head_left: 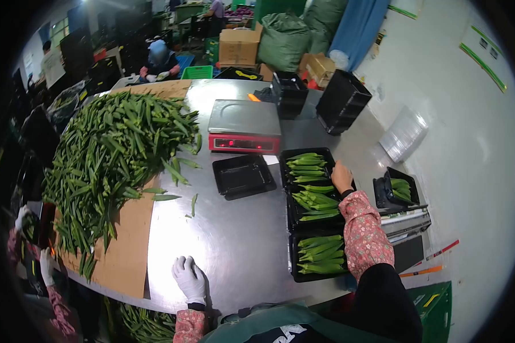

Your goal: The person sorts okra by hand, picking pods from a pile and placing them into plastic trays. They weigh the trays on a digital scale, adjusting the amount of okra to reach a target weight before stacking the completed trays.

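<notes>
My left hand (189, 279), in a white glove, lies on the metal table with its fingers spread and nothing in them. My bare right hand (342, 177) is closed at the right rim of the far black tray (329, 153); its fingertips are partly hidden. That tray holds a row of green okra (306, 166). Nearer to me stand a middle tray of okra (315, 201) and a front tray of okra (320, 254). An unfilled black tray (243, 176) sits left of them, in front of a red scale (245, 127).
A large okra heap (120, 137) covers brown cardboard (129, 251) on the left. Stacked black trays (343, 100) stand at the back right; another okra tray (399, 188) is by the wall. Gloved hands of a co-worker (46, 266) hold something dark at the left edge.
</notes>
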The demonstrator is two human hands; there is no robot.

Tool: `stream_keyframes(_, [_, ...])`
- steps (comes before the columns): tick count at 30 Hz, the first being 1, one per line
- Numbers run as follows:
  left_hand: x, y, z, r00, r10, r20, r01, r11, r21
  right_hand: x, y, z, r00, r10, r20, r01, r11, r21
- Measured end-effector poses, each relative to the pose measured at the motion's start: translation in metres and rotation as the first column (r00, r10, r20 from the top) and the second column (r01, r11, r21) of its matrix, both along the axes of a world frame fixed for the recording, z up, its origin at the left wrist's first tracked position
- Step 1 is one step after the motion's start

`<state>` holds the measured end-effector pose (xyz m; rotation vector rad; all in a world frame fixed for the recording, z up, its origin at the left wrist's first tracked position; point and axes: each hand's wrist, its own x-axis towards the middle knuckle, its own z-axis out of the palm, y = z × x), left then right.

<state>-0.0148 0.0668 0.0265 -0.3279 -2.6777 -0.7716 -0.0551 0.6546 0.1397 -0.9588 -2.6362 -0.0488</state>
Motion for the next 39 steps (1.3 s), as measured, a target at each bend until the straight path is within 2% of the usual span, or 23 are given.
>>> stream_keyframes(2, [-0.001, 0.001, 0.0, 1.0, 0.01, 0.021, -0.01, 1.0, 0.004, -0.008, 0.001, -0.002, 0.993, -0.041, 0.111, 0.037, 0.999, 0.038])
stream_keyframes(3, [-0.001, 0.0, 0.001, 0.999, 0.011, 0.03, -0.011, 1.0, 0.003, -0.013, -0.002, -0.001, 0.994, -0.049, 0.1, 0.043, 0.997, 0.068])
stream_keyframes(5, [-0.003, 0.001, 0.004, 1.0, 0.018, 0.025, -0.019, 1.0, 0.009, -0.025, -0.037, 0.029, 0.982, 0.177, -0.067, -0.141, 0.918, 0.37])
stream_keyframes(7, [-0.001, 0.002, 0.006, 0.999, 0.025, 0.028, -0.025, 1.0, 0.0, -0.051, -0.085, 0.058, 0.802, 0.562, -0.204, -0.381, 0.743, 0.55])
stream_keyframes(9, [0.001, 0.003, 0.008, 0.999, 0.033, 0.036, -0.033, 0.999, -0.003, -0.076, -0.136, 0.063, 0.721, 0.69, -0.064, -0.625, 0.688, 0.369])
stream_keyframes(11, [-0.001, 0.005, 0.007, 0.999, 0.047, 0.024, -0.047, 0.999, -0.016, -0.101, -0.175, 0.031, 0.526, 0.848, 0.071, -0.851, 0.525, 0.033])
stream_keyframes(13, [0.0, 0.005, 0.004, 0.998, 0.06, -0.007, -0.06, 0.998, -0.02, -0.107, -0.204, 0.003, 0.292, 0.927, 0.237, -0.956, 0.28, 0.084])
stream_keyframes(15, [0.0, 0.004, 0.0, 0.996, 0.087, 0.01, -0.087, 0.996, -0.019, -0.116, -0.212, -0.03, 0.326, 0.926, 0.193, -0.945, 0.325, 0.036])
stream_keyframes(18, [-0.002, 0.003, 0.0, 0.996, 0.081, -0.038, -0.081, 0.997, -0.01, -0.126, -0.22, -0.035, 0.261, 0.95, 0.169, -0.965, 0.264, 0.006])
stream_keyframes(20, [-0.002, 0.002, 0.0, 0.997, 0.074, -0.024, -0.074, 0.997, -0.006, -0.129, -0.228, -0.045, 0.266, 0.948, 0.173, -0.963, 0.271, -0.005])
stream_keyframes(21, [0.0, 0.002, 0.001, 0.997, 0.072, -0.019, -0.072, 0.997, -0.009, -0.128, -0.237, -0.049, 0.267, 0.956, 0.118, -0.96, 0.274, -0.049])
stream_keyframes(25, [0.001, 0.003, 0.003, 0.998, 0.064, -0.027, -0.065, 0.998, -0.006, -0.096, -0.302, -0.04, 0.283, 0.951, 0.127, -0.915, 0.307, -0.26])
stream_keyframes(27, [0.002, 0.001, -0.001, 0.998, 0.058, -0.031, -0.058, 0.998, -0.013, -0.071, -0.331, -0.042, 0.205, 0.962, 0.181, -0.907, 0.256, -0.336])
stream_keyframes(30, [0.003, -0.002, -0.003, 0.998, 0.04, -0.056, -0.038, 0.999, 0.032, -0.034, -0.354, -0.036, 0.087, 0.985, 0.152, -0.914, 0.139, -0.381])
stream_keyframes(33, [0.003, -0.008, -0.005, 0.999, 0.029, 0.041, -0.04, 0.955, 0.295, -0.008, -0.358, -0.022, -0.037, 0.993, 0.109, -0.9, 0.014, -0.435])
stream_keyframes(34, [0.005, -0.008, -0.007, 0.991, 0.038, 0.13, -0.091, 0.895, 0.437, -0.004, -0.355, -0.022, -0.068, 0.995, 0.079, -0.889, -0.025, -0.457])
stream_keyframes(37, [0.018, 0.018, -0.002, 0.977, -0.089, 0.194, -0.097, 0.625, 0.775, 0.001, -0.35, -0.003, -0.119, 0.993, 0.021, -0.836, -0.089, -0.542])
stream_keyframes(39, [0.03, 0.038, -0.001, 0.964, -0.211, 0.16, 0.022, 0.665, 0.746, 0.0, -0.35, 0.0, -0.118, 0.992, 0.038, -0.786, -0.07, -0.615])
